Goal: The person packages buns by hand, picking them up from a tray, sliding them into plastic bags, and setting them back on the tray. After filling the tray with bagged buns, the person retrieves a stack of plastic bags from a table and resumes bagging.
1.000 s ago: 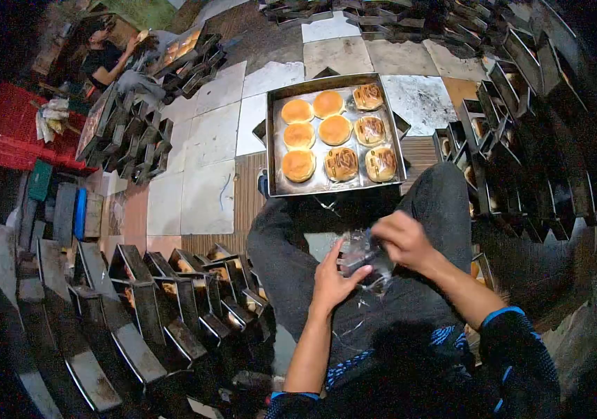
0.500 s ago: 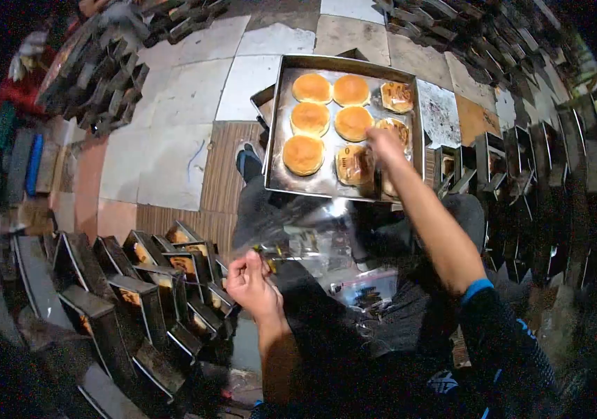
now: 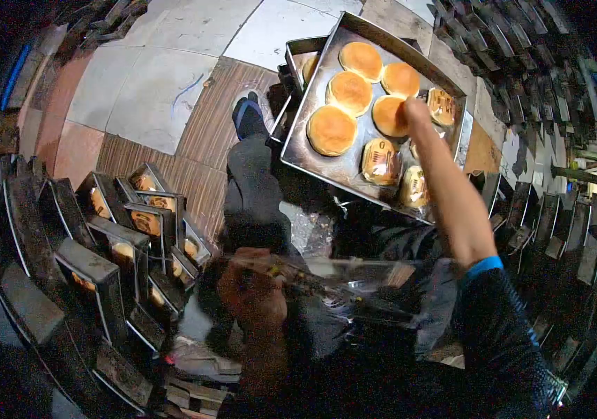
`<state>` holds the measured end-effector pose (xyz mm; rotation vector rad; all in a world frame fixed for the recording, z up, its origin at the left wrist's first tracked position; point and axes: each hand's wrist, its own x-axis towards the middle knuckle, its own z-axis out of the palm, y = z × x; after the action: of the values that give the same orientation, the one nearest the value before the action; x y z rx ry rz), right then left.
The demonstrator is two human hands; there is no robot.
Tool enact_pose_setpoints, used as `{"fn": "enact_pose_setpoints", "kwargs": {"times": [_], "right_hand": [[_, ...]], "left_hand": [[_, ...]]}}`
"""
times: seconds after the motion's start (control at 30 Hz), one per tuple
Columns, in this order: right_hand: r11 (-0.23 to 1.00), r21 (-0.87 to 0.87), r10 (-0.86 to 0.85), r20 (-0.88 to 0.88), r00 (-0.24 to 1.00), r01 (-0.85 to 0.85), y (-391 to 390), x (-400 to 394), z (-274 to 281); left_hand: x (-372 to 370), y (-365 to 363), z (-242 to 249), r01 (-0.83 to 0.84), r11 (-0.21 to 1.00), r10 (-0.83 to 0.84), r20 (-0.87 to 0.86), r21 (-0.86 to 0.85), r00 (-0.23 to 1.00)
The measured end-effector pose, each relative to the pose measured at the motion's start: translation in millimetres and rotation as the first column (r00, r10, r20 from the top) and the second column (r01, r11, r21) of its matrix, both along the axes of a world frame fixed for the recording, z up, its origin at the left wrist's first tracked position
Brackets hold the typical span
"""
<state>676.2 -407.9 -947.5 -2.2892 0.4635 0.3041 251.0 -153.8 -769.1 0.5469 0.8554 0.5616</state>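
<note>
A metal tray bears several round golden buns in rows on its left side. On its right side lie several buns in clear printed wrappers, one wrapped bun near the front edge. Over the tray, my right hand reaches beside an unwrapped bun; its fingers are hidden and blurred, so I cannot see whether they grip. Down by my lap, my left hand is dim and closed around clear plastic bags with small yellow print, which stretch rightward across my legs.
Another tray with a bun shows beneath the first. Dark metal trays holding wrapped buns stand stacked on the left, more trays on the right. My sandalled foot rests on the tiled floor.
The view has turned, so the tray appears tilted and nearer. My right hand has shifted from above a wrapped bun to beside an unwrapped one. The left hand still holds the plastic bags.
</note>
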Motion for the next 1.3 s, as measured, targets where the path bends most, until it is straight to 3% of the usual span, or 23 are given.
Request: {"fn": "enact_pose_setpoints", "kwargs": {"times": [0.03,0.07,0.17,0.2,0.27,0.3,0.33,0.37,0.4,0.43,0.47,0.5,0.67,0.77,0.83,0.9,0.97,1.03,1.1,1.17,1.2,1.23,1.3], "right_hand": [[0.955,-0.293,0.038,0.255,0.966,0.04,13.4,-22.9,-2.1],[0.885,-0.454,0.239,0.254,0.937,-0.102,42.6,-68.7,54.8],[0.952,-0.304,0.136,0.534,0.835,0.04,57.3,-131.1,85.8],[0.958,-0.282,0.119,0.546,0.829,0.048,43.4,-141.1,85.9],[0.98,0.198,-0.154,0.643,0.751,0.032,10.3,-157.4,84.8],[0.586,0.791,-0.469,0.153,0.87,0.177,17.5,-185.8,147.6],[0.193,0.968,-0.348,-0.085,0.934,0.16,-12.2,-204.5,152.0],[-0.009,0.996,-0.124,-0.089,0.988,0.089,-7.9,-237.1,207.1],[-0.016,0.996,-0.006,-0.089,0.996,0.089,-28.2,-257.9,216.8],[0.077,0.997,0.088,0.0,0.996,-0.007,-47.9,-280.5,216.6],[-0.458,0.879,0.437,0.098,0.894,0.128,-85.7,-286.6,193.6],[0.246,0.968,0.318,-0.04,0.947,-0.041,-82.9,-314.1,237.3],[0.23,0.955,0.471,0.059,0.88,-0.187,-76.1,-380.4,279.5],[0.169,0.976,0.487,0.039,0.872,-0.138,-65.4,-395.8,270.7],[0.022,0.998,0.393,0.052,0.918,-0.066,-74.1,-397.3,287.7],[-0.028,0.998,0.323,0.054,0.945,-0.047,-76.2,-394.4,313.2],[-0.036,0.999,0.448,0.044,0.893,-0.031,-81.1,-390.9,308.1],[0.062,0.995,0.557,0.028,0.83,-0.075,-67.9,-394.7,295.6],[0.082,0.992,0.572,0.031,0.82,-0.095,-47.7,-402.7,304.2],[0.165,0.928,0.481,0.22,0.848,-0.335,-34.0,-412.2,322.6],[0.167,0.927,0.487,0.218,0.846,-0.335,-37.2,-412.6,324.3],[0.143,0.928,0.479,0.24,0.844,-0.344,-42.7,-412.6,324.4],[0.096,0.959,0.448,0.197,0.872,-0.266,-54.4,-409.4,335.3]], "left_hand": [[-1.7,-1.9,-1.1,0.071,0.99,-0.06,-0.085,0.124,0.995],[-3.3,-5.6,-1.2,0.148,0.959,-0.107,-0.175,0.242,0.979],[15.2,-8.6,3.2,0.068,0.967,-0.082,0.049,0.245,0.995],[19.3,-7.9,14.0,0.196,0.888,-0.173,-0.092,0.415,0.981],[19.4,-3.5,21.2,0.233,0.895,-0.216,-0.089,0.381,0.972],[17.3,-2.2,18.9,0.274,0.908,-0.257,-0.094,0.318,0.962],[13.4,-2.0,3.3,0.251,0.85,-0.267,-0.031,0.463,0.963],[12.9,-2.4,3.0,0.253,0.872,-0.242,-0.082,0.419,0.967],[10.2,-1.0,1.3,0.262,0.847,-0.242,-0.104,0.462,0.965],[8.5,-1.4,4.3,0.273,0.819,-0.243,-0.126,0.504,0.962],[5.7,-5.7,15.7,0.278,0.803,-0.256,-0.117,0.526,0.96],[-0.5,-10.2,29.0,0.331,0.764,-0.261,-0.203,0.555,0.944],[-33.6,-28.1,58.5,0.473,0.548,-0.263,-0.394,0.69,0.88],[-43.8,-35.2,85.0,0.469,0.416,-0.228,-0.409,0.78,0.883],[-55.4,-17.1,102.1,0.417,0.528,-0.196,-0.371,0.74,0.908],[-66.6,4.1,106.1,0.406,0.677,-0.283,-0.292,0.614,0.913],[-68.9,-0.9,104.2,0.461,0.578,-0.273,-0.372,0.674,0.887],[-62.9,-25.6,107.1,0.566,0.532,-0.341,-0.452,0.63,0.824],[-53.1,-42.5,85.8,0.451,0.131,-0.224,-0.417,0.883,0.881],[-46.4,-55.1,85.3,0.314,0.198,-0.269,-0.256,0.929,0.928],[-43.4,-53.1,93.4,0.343,0.199,-0.182,-0.309,0.918,0.933],[-47.4,-48.7,105.2,0.327,0.401,-0.238,-0.247,0.856,0.939],[-53.5,-28.1,126.3,0.391,0.636,-0.36,-0.193,0.665,0.913]]}}
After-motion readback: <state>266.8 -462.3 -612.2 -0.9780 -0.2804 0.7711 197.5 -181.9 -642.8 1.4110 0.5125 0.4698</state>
